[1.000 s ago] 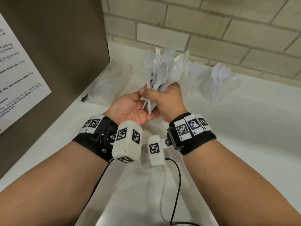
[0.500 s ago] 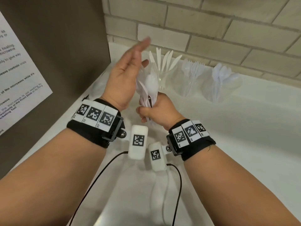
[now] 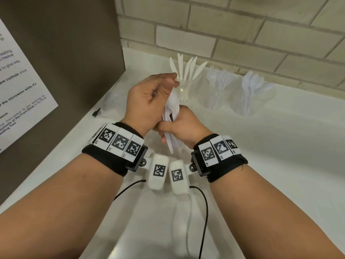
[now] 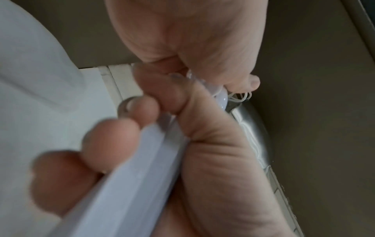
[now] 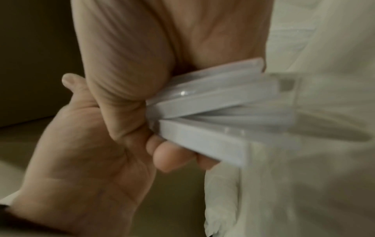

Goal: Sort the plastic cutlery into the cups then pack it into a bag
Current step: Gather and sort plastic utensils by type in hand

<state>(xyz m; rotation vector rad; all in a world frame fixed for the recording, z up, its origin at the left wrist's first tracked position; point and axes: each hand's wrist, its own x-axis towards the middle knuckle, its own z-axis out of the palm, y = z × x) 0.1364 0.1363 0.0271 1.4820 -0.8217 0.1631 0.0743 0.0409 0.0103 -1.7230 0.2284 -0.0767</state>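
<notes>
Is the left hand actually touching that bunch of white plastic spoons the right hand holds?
Touching. The left wrist view shows the left hand pinching a spoon bowl of the bunch of white plastic spoons, which the right hand grips.

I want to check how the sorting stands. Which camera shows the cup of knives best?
The head view: the cup of knives stands upright by the brick wall, blades fanned above the left hand, which covers part of it. The two wrist views show only hands and the bundle's handles, not that cup.
</notes>
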